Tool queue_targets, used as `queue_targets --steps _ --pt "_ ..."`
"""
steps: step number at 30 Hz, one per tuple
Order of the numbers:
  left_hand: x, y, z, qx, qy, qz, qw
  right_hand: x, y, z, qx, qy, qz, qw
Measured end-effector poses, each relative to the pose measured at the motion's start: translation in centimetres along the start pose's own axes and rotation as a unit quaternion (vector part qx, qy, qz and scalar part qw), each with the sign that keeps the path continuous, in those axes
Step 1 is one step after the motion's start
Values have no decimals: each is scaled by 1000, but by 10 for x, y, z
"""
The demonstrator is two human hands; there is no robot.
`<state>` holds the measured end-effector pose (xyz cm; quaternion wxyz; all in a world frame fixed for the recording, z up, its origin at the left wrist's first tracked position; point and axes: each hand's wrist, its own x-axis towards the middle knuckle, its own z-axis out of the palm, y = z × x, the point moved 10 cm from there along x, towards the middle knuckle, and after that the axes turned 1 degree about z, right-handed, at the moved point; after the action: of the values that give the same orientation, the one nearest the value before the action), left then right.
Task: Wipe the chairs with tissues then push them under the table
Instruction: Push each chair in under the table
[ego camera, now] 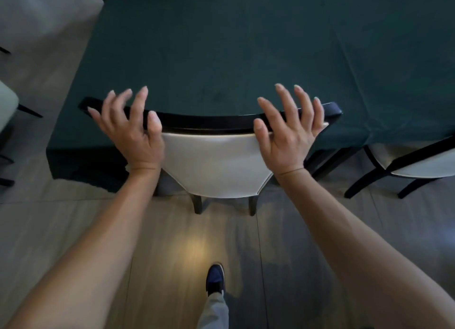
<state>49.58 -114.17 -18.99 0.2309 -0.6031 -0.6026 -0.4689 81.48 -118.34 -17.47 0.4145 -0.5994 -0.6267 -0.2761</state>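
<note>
Both hands, left hand point(133, 134) and right hand point(290, 134), hover fingers spread, grasping nothing, at the dining chair's point(216, 163) top rail, running nine-to-three, the table point(246, 45) at twelve o'clock.

Dim, soft, wide-angle edge distortion

Your chair point(216, 166) stands straight ahead of you with its seat tucked under the surface point(234, 45), your left grip point(130, 131) and right grip point(290, 131) over either end of its top rail, a second chair point(418, 163) to its right, and your shoe point(215, 277) on the floor point(73, 217) behind it.
</note>
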Motion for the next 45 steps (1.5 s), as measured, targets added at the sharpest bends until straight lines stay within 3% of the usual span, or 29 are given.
queue_targets --steps 9,17,25,40,45 --pt "3 59 28 1 -14 -20 1000 29 69 22 6 -52 12 999" --pt "13 8 28 5 -66 56 996 17 19 29 -9 -50 10 999" --pt "7 39 32 6 -61 14 998 24 56 36 -10 -80 0 997" --pt "10 40 35 -21 -131 2 991 29 52 40 -20 -142 6 990" --pt "10 43 34 -42 -150 -14 988 27 56 41 -43 -207 27 977"
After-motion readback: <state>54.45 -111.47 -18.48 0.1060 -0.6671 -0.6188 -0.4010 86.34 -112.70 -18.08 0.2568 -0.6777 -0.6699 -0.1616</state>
